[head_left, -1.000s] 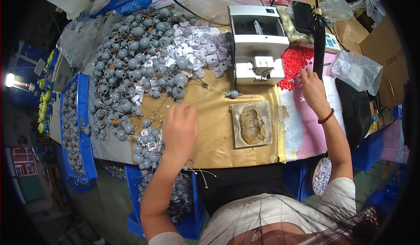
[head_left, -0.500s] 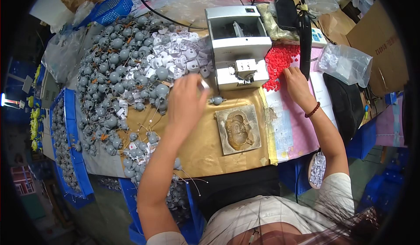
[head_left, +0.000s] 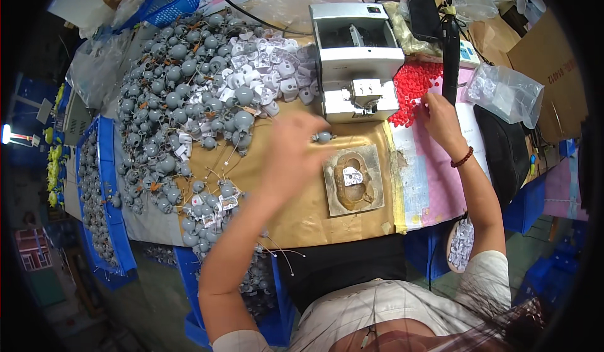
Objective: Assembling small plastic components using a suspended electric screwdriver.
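Observation:
A small white plastic part (head_left: pixel 352 176) lies in the hollow of a square metal mould block (head_left: pixel 372 208) on the brown-covered table. My left hand (head_left: pixel 292 157) is smeared by motion over the table, left of the block; its fingers are too blurred to read. Just beyond it lies a small grey ball-shaped part (head_left: pixel 323 137), in front of a grey-and-white bench machine (head_left: pixel 343 62). My right hand (head_left: pixel 443 124) is at the near right edge of a pile of red small parts (head_left: pixel 410 88). Its fingertips are pinched together, and what they hold is hidden.
Grey ball-shaped parts with wires (head_left: pixel 170 100) are heaped on the left, beside white plastic parts (head_left: pixel 270 62). A blue bin (head_left: pixel 113 213) stands at the left edge. Right of the machine are a phone (head_left: pixel 424 17), a clear bag (head_left: pixel 506 94) and a black pouch (head_left: pixel 500 154).
My left hand has let go of the white part, which now lies in the mould, and the hand has moved slightly nearer the block. My right hand stays by the red pile. The view has shifted.

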Available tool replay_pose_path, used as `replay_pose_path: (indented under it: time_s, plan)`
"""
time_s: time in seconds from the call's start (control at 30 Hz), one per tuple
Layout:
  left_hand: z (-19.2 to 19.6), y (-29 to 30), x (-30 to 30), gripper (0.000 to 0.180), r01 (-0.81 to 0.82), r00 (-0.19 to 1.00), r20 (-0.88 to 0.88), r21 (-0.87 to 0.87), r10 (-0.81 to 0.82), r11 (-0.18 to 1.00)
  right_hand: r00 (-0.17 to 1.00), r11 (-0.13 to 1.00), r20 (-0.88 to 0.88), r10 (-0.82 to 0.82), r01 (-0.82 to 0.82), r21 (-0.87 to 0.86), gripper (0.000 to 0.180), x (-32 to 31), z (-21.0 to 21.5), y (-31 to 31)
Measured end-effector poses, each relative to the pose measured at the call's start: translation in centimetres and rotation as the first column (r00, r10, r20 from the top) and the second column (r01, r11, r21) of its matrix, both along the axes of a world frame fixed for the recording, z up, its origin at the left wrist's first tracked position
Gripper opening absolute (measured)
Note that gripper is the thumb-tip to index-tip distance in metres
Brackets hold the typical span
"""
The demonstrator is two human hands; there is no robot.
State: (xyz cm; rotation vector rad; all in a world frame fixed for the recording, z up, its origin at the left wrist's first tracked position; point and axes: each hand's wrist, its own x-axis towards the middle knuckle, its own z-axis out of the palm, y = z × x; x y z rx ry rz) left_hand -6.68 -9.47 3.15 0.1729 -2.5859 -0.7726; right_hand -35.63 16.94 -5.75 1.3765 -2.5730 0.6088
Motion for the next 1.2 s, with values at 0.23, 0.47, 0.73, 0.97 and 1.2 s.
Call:
replay_pose_path:
  time_s: [0.23, 0.47, 0.73, 0.97, 1.2]
  plan:
    - [-0.1, -12.9, -0.9, 0.047, -0.275, 0.831, 0.398, -0.311, 0.388, 0.910, 0.836, 0.870, 0.364, 0.412, -0.242, -0.430, 0.024, 8.1, 6.7, -2.5]
    - [7.1, -14.7, -1.1, 0.044, -0.444, 0.894, -0.106, -0.319, 0.435, 0.837, 0.708, 0.684, 0.081, 0.702, -0.639, -0.352, 0.019, 14.0, 3.3, -4.6]
    - [12.0, -15.6, -0.3, 0.043, -0.494, 0.867, -0.095, -0.040, 0.488, 0.869, 0.744, 0.733, -0.106, 0.660, -0.668, -0.127, 0.024, 15.9, 2.6, -4.8]
    - [10.6, -14.6, -0.3, 0.037, -0.347, 0.844, -0.257, 0.407, 0.471, 0.845, 0.765, 0.755, -0.042, 0.642, -0.641, -0.135, 0.031, 16.2, 2.6, -4.6]
    - [9.1, -11.7, 1.1, 0.038, -0.139, 0.980, -0.067, 0.452, 0.189, 0.881, 0.786, 0.756, 0.103, 0.609, -0.537, -0.375, 0.034, 15.5, 5.2, -4.7]
